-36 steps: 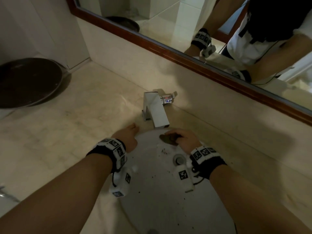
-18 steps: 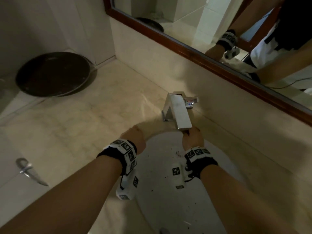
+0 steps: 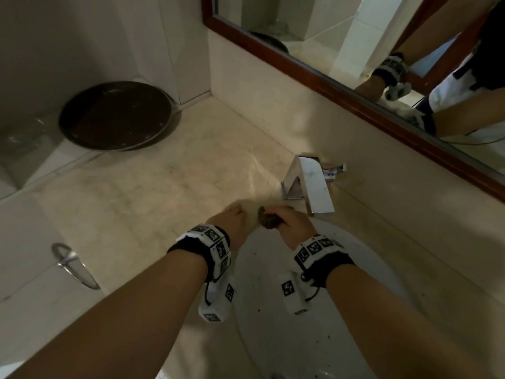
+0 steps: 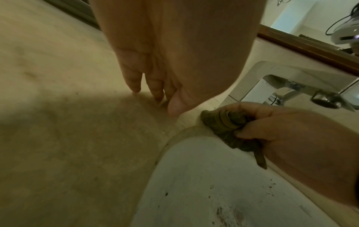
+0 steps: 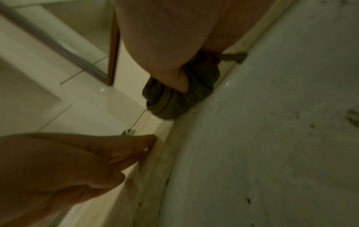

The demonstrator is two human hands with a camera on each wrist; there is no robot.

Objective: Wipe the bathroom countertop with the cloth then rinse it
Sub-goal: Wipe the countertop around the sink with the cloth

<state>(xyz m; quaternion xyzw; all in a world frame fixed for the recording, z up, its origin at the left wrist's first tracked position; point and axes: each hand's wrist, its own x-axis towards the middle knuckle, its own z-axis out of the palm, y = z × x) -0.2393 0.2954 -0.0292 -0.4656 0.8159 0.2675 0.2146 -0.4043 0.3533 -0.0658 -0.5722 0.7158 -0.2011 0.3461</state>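
A small dark brown-green cloth (image 3: 268, 219) is bunched in my right hand (image 3: 292, 224), whose fingers curl round it at the far rim of the white sink (image 3: 366, 283), just left of the faucet. The cloth (image 4: 223, 122) presses on the beige marble countertop (image 3: 153, 203) where it meets the basin edge. It shows the same way, cloth (image 5: 174, 98) under the thumb, in the right wrist view. My left hand (image 3: 232, 218) holds nothing. Its straight fingers (image 4: 134, 83) touch the countertop beside the cloth.
A square chrome faucet (image 3: 311, 184) stands behind the sink, right of the cloth. A dark round tray (image 3: 114, 116) leans in the far left corner. A wood-framed mirror (image 3: 328, 69) runs along the back wall. Dark specks dot the basin (image 4: 233, 199). A chrome ring (image 3: 71, 265) hangs at left.
My right hand with the cloth has moved from under the faucet spout to the left, onto the sink's rim by the left hand. The head view has shifted so more countertop shows.
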